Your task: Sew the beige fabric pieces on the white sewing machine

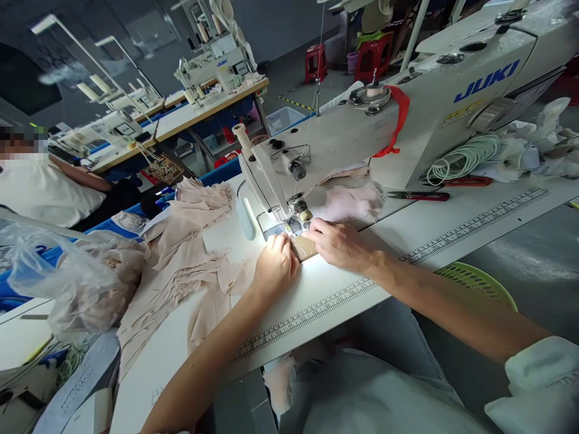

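Observation:
At the needle area of a JUKI sewing machine (335, 138), both of my hands are close together. My left hand (277, 262) lies just left of the presser foot with its fingers curled together; what they press or hold is hidden. To the right of the needle, my right hand (337, 242) has its thumb and index finger pinched near the foot, on something too small to make out. Pale pink fabric pieces (181, 253) spread in layers over the table left of my left hand. Another pink piece (353, 202) lies under the machine arm.
Dark-bladed snips (423, 196) and a coil of pale cord (464, 160) lie right of the machine. A plastic bag (99, 277) stands at the left. A green basket (482, 283) is below the table's front edge. A person (49, 187) sits at far left.

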Motion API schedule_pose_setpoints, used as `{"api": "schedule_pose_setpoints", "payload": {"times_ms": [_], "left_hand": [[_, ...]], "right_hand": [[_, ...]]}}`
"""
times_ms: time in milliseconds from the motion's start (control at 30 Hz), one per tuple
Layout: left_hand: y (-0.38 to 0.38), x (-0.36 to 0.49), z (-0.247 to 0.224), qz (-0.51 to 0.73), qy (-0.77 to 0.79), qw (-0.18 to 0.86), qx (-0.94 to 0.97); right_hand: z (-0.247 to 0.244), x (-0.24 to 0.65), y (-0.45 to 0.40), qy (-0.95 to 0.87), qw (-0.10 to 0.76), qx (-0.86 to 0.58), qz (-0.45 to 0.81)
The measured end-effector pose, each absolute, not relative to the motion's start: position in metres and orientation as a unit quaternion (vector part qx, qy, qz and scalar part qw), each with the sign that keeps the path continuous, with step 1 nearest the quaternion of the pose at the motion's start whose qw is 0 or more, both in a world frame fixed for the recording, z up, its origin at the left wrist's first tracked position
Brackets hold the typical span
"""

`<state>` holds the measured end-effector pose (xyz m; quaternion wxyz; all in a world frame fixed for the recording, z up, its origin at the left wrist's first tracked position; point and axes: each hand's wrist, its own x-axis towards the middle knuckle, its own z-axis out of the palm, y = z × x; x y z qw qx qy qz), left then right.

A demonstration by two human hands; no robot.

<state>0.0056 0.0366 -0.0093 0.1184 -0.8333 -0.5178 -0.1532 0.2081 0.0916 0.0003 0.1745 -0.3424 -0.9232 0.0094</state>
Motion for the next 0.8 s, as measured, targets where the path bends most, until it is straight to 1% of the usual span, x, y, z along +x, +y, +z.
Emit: {"api": "schedule_pose_setpoints", "payload": {"times_ms": [133,233,367,467,567,800], "left_hand": [[0.039,0.006,-0.010,-0.147,-0.514,0.126,-0.836],[0.040,0.005,-0.010,-0.148,-0.508,0.133,-0.838],[0.041,0.002,-0.012,-0.158,-0.497,0.134,-0.843],[0.041,0.001,-0.014,-0.163,-0.496,0.122,-0.844],[0.042,0.001,-0.016,-0.160,-0.500,0.128,-0.842],[0.045,0.000,-0.015,-0.154,-0.499,0.141,-0.841]], "right_hand": [[0.000,0.210,0.089,-0.924,0.168,-0.344,0.024],[-0.002,0.209,0.089,-0.918,0.186,-0.346,0.048],[0.001,0.202,0.102,-0.879,0.252,-0.379,0.142],[0.008,0.194,0.118,-0.851,0.262,-0.413,0.191],[0.013,0.190,0.129,-0.844,0.251,-0.433,0.193],[0.005,0.195,0.124,-0.837,0.285,-0.421,0.203]]}}
